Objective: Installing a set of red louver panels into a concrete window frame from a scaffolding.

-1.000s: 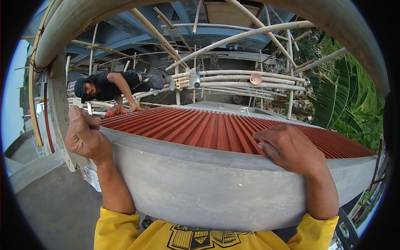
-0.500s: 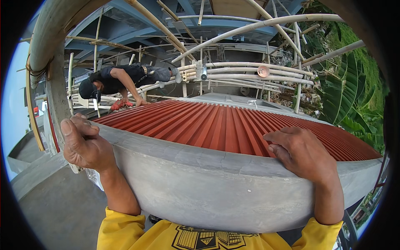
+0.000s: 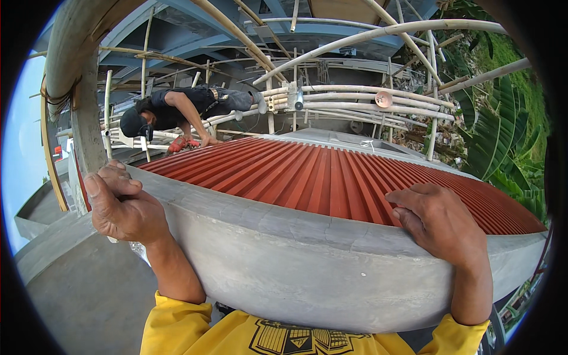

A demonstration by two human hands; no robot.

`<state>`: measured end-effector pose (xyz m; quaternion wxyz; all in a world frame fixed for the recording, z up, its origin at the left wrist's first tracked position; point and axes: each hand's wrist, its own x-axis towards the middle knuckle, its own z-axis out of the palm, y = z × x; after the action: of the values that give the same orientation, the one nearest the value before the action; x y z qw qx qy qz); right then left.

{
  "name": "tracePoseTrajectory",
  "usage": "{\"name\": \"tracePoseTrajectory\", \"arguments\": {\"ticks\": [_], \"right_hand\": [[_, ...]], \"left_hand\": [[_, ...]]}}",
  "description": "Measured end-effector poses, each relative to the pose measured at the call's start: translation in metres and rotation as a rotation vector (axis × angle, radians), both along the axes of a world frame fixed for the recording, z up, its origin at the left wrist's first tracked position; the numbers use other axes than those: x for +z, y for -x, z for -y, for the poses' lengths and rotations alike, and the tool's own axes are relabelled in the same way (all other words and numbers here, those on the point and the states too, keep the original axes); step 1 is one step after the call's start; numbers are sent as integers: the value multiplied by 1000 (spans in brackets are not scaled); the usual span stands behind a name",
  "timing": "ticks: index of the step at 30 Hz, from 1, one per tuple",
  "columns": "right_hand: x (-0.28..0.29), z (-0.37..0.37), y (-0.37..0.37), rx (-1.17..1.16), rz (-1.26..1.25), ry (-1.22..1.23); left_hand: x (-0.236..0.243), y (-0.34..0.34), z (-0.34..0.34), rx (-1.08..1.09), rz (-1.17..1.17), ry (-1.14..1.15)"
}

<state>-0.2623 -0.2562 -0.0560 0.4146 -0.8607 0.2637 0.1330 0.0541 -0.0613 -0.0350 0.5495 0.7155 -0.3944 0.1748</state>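
Turned farther downward than a second ago is the head of the co-worker at far left, beside a red tool. From my remote view, the red corrugated sheet lies along the far side of the gray concrete wall. At left, the left hand is curled, thumb up; I can't tell whether it grips anything. The right hand bends over the sheet's near edge, contact unclear to me.
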Motion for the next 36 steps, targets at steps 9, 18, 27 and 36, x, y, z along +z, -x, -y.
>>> {"name": "tracePoseTrajectory", "arguments": {"ticks": [9,18,27,36], "right_hand": [[-1,0,0,23,-12,19],[2,1,1,15,-36,-3],[3,1,-1,26,-56,-11],[1,1,2,17,-44,-14]], "left_hand": [[0,-1,-2,-18,-11,-8],[0,-1,0,-19,13,-46],[0,0,1,-19,17,-29],[1,0,0,-44,27,-24]]}}
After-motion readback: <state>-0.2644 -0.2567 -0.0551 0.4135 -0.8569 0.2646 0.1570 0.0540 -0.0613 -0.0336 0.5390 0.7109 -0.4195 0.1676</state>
